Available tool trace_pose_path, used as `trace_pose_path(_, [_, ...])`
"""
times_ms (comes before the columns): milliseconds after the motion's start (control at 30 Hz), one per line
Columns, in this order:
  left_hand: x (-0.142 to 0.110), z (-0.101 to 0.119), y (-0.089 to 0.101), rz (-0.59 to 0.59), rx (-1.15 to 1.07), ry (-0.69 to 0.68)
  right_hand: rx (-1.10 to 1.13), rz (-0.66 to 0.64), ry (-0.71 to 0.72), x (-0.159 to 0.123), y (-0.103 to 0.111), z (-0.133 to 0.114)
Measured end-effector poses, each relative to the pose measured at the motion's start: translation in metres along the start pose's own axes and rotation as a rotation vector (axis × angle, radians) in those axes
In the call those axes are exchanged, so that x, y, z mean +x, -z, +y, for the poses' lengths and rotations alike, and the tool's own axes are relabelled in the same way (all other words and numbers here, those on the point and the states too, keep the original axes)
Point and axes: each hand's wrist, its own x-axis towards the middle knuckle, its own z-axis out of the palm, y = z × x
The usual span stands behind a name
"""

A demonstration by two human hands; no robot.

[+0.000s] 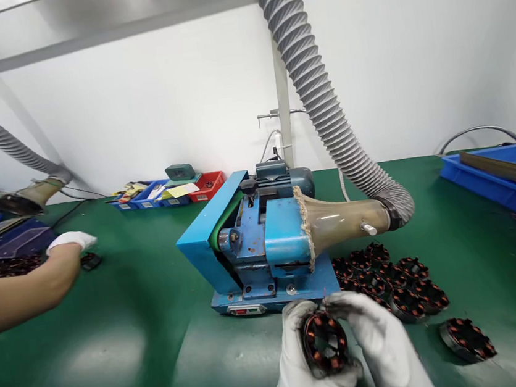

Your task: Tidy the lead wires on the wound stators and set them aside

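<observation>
Just in front of the belt grinder, my gloved left hand is wrapped round a motor stator, a dark ring with copper windings. Its round opening faces me. My gloved right hand has its bent fingers against the stator's upper right edge, where a thin wire end sticks up. Whether these fingertips also pinch the wire is hard to see. The blue belt grinder, with a green belt, stands right behind my hands. A single stator lies on the green table to the right.
Several more stators lie grouped right of the grinder. A grey extraction hose joins its nozzle. A blue tray is at far right. Small bins stand behind. At left, a co-worker's gloved hand is near another stator.
</observation>
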Motion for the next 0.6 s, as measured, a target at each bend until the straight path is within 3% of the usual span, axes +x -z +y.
trace_pose_path(67, [0.013,-0.01,-0.003,0.076,-0.019,0.017,-0.254,-0.08,0.02,-0.001,-0.016,0.006])
trace_pose_path(233, [0.037,-0.022,-0.006,0.162,-0.16,0.066,-0.688,0.045,0.093,0.013,-0.046,0.013])
trace_pose_path(367, [0.048,-0.016,-0.009,0.227,-0.181,0.08,-0.783,0.064,0.078,0.028,-0.055,0.006])
trace_pose_path(600, [0.06,-0.003,-0.015,0.204,-0.156,0.082,-0.794,0.046,0.048,0.037,-0.056,-0.003])
